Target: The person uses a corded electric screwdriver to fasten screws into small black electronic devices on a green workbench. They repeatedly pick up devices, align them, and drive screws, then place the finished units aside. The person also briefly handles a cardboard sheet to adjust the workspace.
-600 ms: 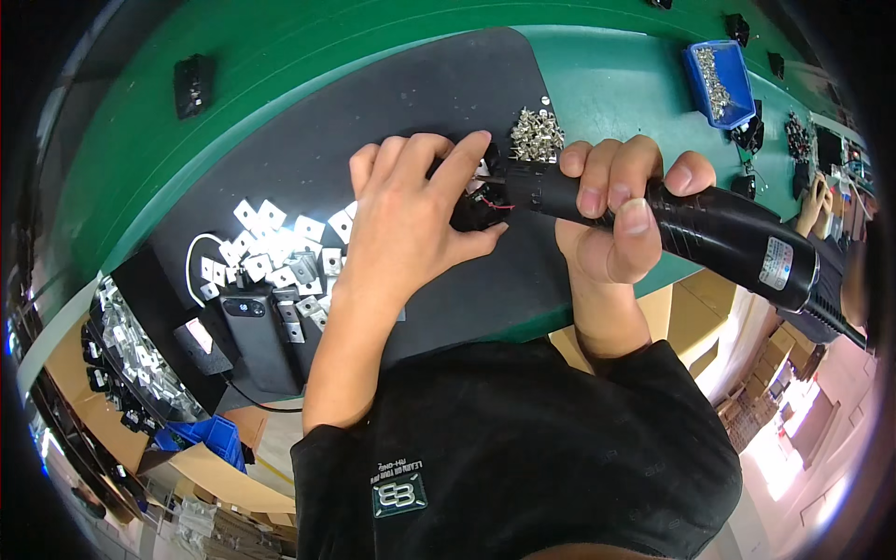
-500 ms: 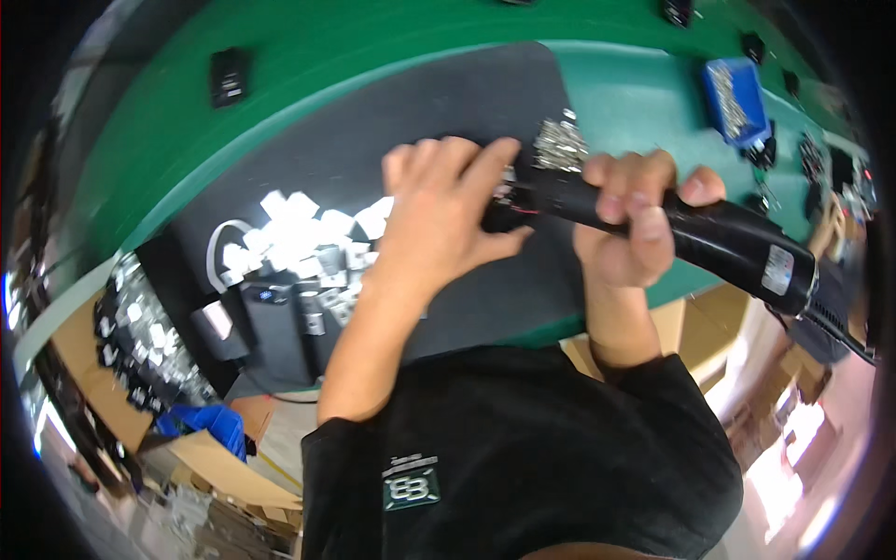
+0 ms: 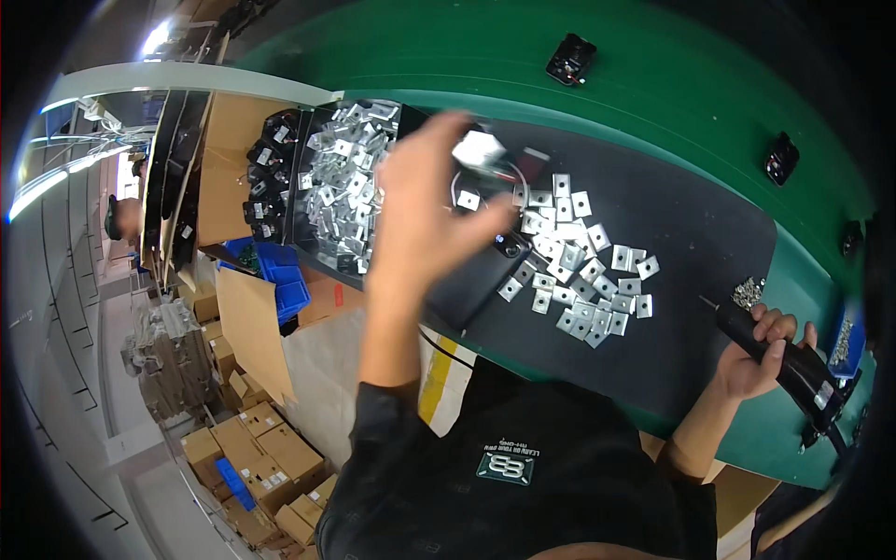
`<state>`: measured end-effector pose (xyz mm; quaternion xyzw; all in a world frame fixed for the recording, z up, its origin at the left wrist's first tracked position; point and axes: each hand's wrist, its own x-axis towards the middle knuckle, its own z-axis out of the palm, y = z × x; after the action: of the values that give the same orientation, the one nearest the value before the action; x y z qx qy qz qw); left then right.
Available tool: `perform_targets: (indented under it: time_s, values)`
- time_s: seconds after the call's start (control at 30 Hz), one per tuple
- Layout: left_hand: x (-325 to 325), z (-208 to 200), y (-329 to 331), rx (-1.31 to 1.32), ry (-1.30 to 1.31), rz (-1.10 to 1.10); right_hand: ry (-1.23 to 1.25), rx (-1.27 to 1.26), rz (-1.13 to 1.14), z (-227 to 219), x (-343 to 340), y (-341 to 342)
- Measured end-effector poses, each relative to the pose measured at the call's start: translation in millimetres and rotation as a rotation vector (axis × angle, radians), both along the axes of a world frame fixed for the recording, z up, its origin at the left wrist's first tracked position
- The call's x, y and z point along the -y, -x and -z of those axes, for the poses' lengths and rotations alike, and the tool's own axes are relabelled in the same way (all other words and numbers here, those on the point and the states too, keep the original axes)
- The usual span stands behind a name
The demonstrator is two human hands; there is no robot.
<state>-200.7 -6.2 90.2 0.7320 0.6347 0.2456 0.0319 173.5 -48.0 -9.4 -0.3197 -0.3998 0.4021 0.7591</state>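
My right hand (image 3: 758, 359) is closed round the body of a black electric screwdriver (image 3: 805, 378), whose thin bit points up and left, next to a small pile of screws (image 3: 747, 293). My left hand (image 3: 427, 201) is smeared by motion, thumb and fingers apart. Close to its fingertips is a blurred dark thing with a bright pale top (image 3: 480, 149); whether the hand holds it I cannot tell. Beside the thumb stands a black box (image 3: 495, 266) with a small blue display. Many silvery metal brackets (image 3: 581, 280) with holes lie loose on the black mat (image 3: 691, 224).
A tray of metal brackets (image 3: 345, 168) stands left of my left hand, with several black parts (image 3: 266, 177) beyond it. A blue bin (image 3: 280, 280) sits below these. Black units (image 3: 571, 60) rest on the green surface (image 3: 663, 65) behind the mat. Another blue bin (image 3: 845, 345) holds screws.
The view has swung left. My left hand has left the screwdriver's tip and the dark part there, and moved left past the loose brackets. My right hand keeps its grip on the screwdriver.
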Motion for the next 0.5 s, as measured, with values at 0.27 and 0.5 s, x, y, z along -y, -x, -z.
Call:
perform_targets:
  time_s: [0.27, 0.5]
  values:
    - [-11, -26, 197, -0.518, -0.131, -0.496, -0.030, 0.104, -0.032, 2, -5, 7]
    - [-44, -3, 257, -0.657, 0.061, -0.729, -0.052, 0.147, 0.001, 2, -5, 10]
